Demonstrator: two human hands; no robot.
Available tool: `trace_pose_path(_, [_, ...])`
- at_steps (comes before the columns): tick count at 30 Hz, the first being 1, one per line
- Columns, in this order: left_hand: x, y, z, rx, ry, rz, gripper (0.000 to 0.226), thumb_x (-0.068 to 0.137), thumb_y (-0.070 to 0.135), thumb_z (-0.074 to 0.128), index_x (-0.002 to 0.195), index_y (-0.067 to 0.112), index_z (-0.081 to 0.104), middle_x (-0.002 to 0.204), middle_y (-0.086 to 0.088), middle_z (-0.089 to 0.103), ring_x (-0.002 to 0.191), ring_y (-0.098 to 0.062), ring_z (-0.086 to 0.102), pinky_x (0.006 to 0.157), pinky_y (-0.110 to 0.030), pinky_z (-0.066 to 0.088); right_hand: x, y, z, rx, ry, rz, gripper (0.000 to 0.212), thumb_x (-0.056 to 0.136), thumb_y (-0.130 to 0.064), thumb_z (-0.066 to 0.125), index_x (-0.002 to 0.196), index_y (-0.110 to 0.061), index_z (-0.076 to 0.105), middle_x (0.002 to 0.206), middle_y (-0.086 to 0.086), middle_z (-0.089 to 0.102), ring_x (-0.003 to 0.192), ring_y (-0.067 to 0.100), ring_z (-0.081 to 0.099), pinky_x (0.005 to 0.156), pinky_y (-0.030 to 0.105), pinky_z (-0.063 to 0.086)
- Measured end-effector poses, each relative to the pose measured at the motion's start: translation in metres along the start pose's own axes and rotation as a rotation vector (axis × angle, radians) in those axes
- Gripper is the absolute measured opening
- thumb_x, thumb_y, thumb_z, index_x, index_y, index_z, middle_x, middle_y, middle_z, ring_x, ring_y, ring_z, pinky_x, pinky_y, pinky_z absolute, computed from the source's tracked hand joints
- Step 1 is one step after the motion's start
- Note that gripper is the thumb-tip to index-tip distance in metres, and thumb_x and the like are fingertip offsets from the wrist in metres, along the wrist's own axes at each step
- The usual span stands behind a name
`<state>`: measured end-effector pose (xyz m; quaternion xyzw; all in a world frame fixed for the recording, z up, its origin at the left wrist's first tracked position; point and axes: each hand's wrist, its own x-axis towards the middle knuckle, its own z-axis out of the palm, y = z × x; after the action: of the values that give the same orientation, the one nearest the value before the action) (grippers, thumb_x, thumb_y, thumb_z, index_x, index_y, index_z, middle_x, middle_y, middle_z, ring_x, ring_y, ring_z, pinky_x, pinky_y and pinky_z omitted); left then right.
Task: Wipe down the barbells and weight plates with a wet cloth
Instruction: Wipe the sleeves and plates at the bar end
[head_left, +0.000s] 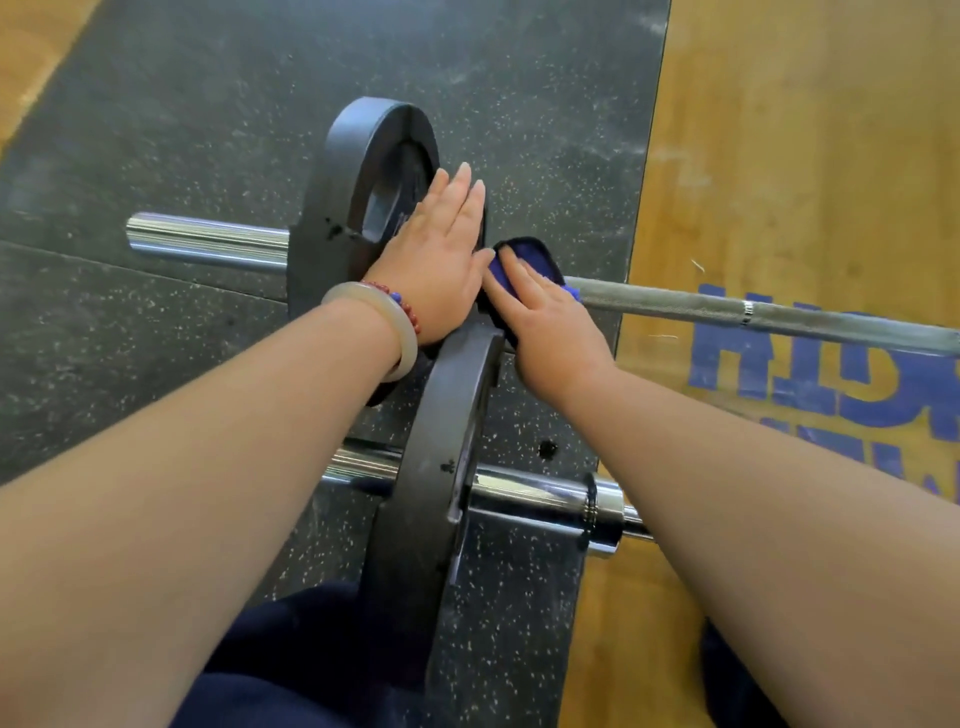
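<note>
Two barbells lie on the floor, each with a dark weight plate standing on edge. On the far plate (332, 171) my left hand (441, 244) rests flat, fingers straight. Pressed under my right hand (545, 317) is a blue cloth (535, 260), where the far barbell's knurled shaft (727, 312) meets the plate; the fingers lie fairly straight over it. That bar's chrome sleeve (208, 241) sticks out to the left. The near plate (441, 467) sits on the near barbell's sleeve (535, 493), between my forearms.
Black speckled rubber matting (156, 130) covers the floor under the plates. To the right is a wooden platform (805, 130) with blue lettering (831, 374). My dark trousers (301, 665) show at the bottom edge.
</note>
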<state>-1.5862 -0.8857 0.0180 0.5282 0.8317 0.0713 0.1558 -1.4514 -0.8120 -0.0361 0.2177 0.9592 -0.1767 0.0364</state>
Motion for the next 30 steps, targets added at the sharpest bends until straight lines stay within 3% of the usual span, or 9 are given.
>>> trace_pose_path(6, [0.002, -0.002, -0.001, 0.127, 0.016, 0.065, 0.059, 0.103, 0.030, 0.028, 0.152, 0.007, 0.002, 0.160, -0.005, -0.007, 0.146, -0.020, -0.012, 0.116, -0.032, -0.004, 0.017, -0.007, -0.016, 0.009, -0.027, 0.082, 0.081, 0.090, -0.002, 0.047, 0.153, -0.027, 0.003, 0.161, 0.004, -0.003, 0.145, 0.024, 0.014, 0.111, 0.035, 0.025])
trace_pose_path(9, [0.003, -0.004, 0.000, 0.136, 0.028, 0.065, 0.060, 0.103, 0.031, 0.029, 0.152, 0.006, 0.002, 0.160, -0.006, -0.007, 0.146, -0.020, -0.012, 0.116, -0.033, -0.003, 0.000, -0.010, -0.005, 0.004, -0.017, 0.042, 0.082, 0.088, 0.001, 0.048, 0.153, -0.020, 0.003, 0.160, 0.007, -0.005, 0.144, 0.023, 0.014, 0.113, 0.032, 0.020])
trace_pose_path(14, [0.000, -0.003, 0.002, 0.108, 0.025, 0.063, 0.061, 0.103, 0.029, 0.030, 0.152, 0.006, 0.001, 0.160, -0.005, -0.007, 0.146, -0.019, -0.010, 0.116, -0.030, -0.003, -0.004, -0.006, 0.004, 0.044, -0.014, 0.048, 0.085, 0.088, 0.004, 0.048, 0.153, -0.024, 0.000, 0.160, 0.003, -0.008, 0.145, 0.024, 0.011, 0.116, 0.033, 0.016])
trace_pose_path(18, [0.001, -0.004, 0.002, 0.077, 0.012, 0.056, 0.061, 0.103, 0.029, 0.031, 0.152, 0.009, 0.000, 0.160, -0.003, -0.007, 0.146, -0.016, -0.010, 0.116, -0.031, -0.001, 0.008, 0.000, -0.007, 0.040, -0.024, 0.061, 0.083, 0.088, 0.000, 0.048, 0.153, -0.027, 0.003, 0.161, 0.004, -0.003, 0.144, 0.025, 0.016, 0.113, 0.038, 0.026])
trace_pose_path(24, [0.004, -0.006, 0.005, 0.071, 0.009, 0.047, 0.062, 0.103, 0.029, 0.031, 0.152, 0.010, 0.000, 0.160, 0.000, -0.007, 0.146, -0.015, -0.009, 0.118, -0.036, 0.004, -0.005, 0.001, 0.003, -0.034, -0.032, 0.056, 0.088, 0.088, 0.002, 0.047, 0.152, -0.026, -0.006, 0.160, 0.005, -0.003, 0.147, 0.018, 0.003, 0.116, 0.029, 0.008])
trace_pose_path(30, [0.009, -0.006, 0.005, 0.071, 0.018, 0.050, 0.061, 0.103, 0.028, 0.032, 0.152, 0.010, 0.000, 0.160, -0.001, -0.006, 0.146, -0.015, -0.009, 0.119, -0.036, 0.005, -0.001, 0.000, -0.006, -0.077, -0.031, 0.086, 0.084, 0.091, -0.001, 0.046, 0.152, -0.020, -0.009, 0.160, 0.004, 0.000, 0.147, 0.017, 0.000, 0.117, 0.030, 0.006])
